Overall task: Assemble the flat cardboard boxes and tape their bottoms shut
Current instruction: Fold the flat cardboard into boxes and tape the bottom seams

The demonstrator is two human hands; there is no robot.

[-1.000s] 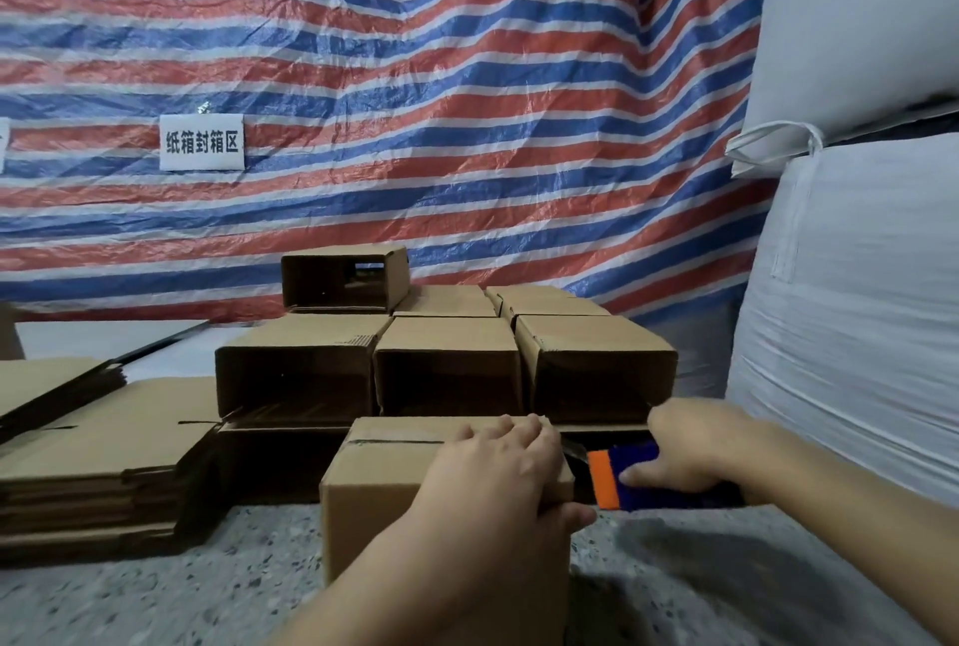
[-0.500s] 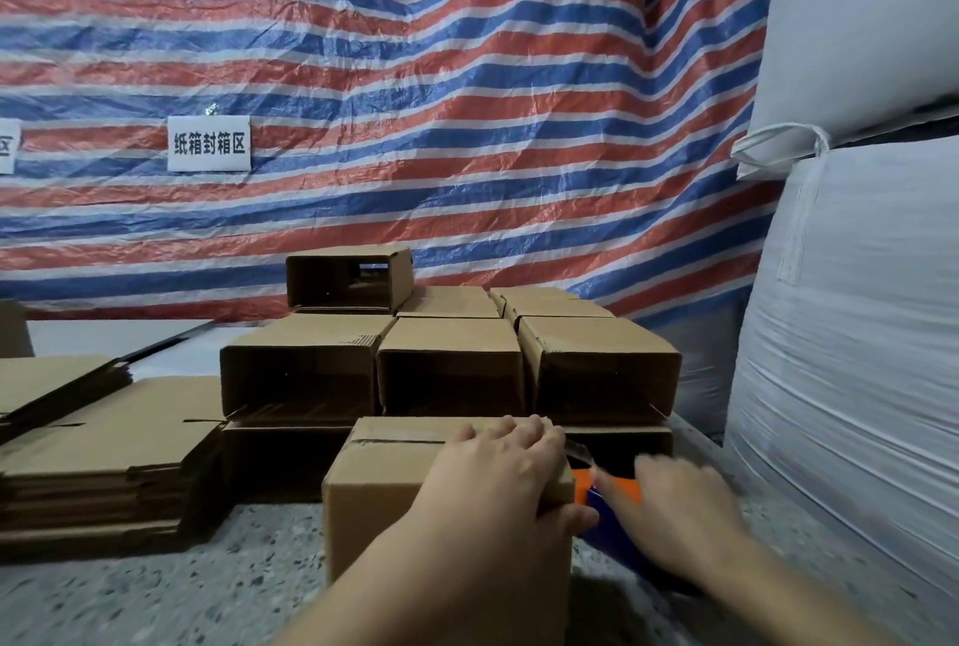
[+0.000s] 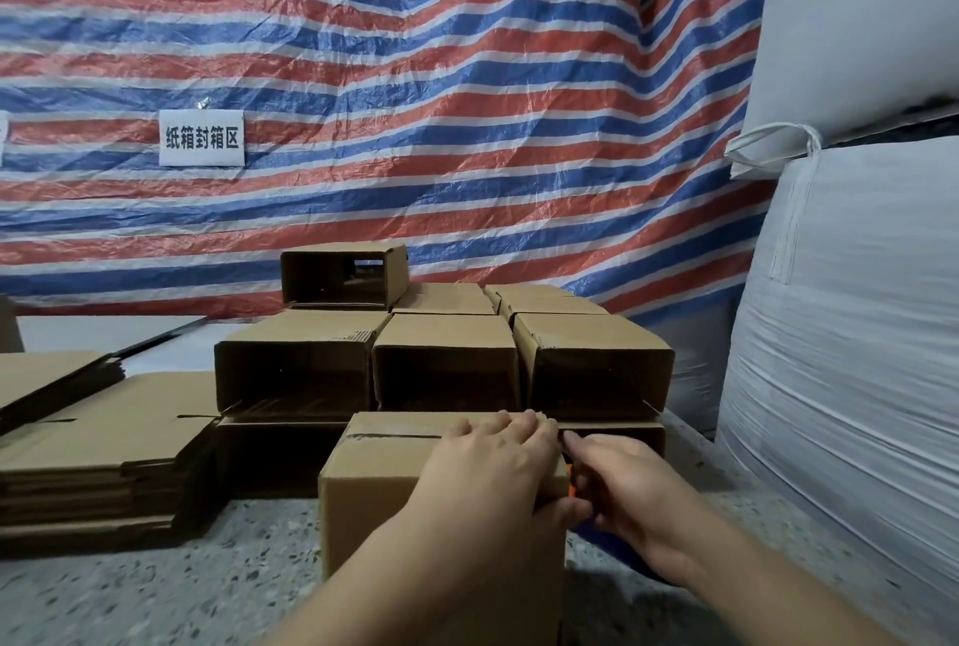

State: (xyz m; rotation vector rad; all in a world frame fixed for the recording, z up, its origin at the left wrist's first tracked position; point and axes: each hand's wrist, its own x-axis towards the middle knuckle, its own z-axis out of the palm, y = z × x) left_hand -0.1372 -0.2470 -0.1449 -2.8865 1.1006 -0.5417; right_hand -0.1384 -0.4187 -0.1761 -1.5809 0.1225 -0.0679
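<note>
A brown cardboard box [image 3: 379,484] stands on the speckled table [image 3: 155,593] in front of me, its flaps folded shut on top with a seam across. My left hand [image 3: 493,469] lies flat on the box's top right part, fingers straight, thumb over the right edge. My right hand [image 3: 628,495] is pressed against the box's right side and grips an orange and blue tape dispenser [image 3: 572,489], mostly hidden under it.
Several assembled boxes [image 3: 446,365] lie stacked on their sides behind the box. Flat cardboard stacks [image 3: 98,443] sit at the left. Large white sacks [image 3: 851,334] stand at the right. A striped tarp [image 3: 415,100] with a sign hangs behind.
My right hand has moved left with the tape dispenser, from beside the box to against its right side. My left hand has stayed on the box top.
</note>
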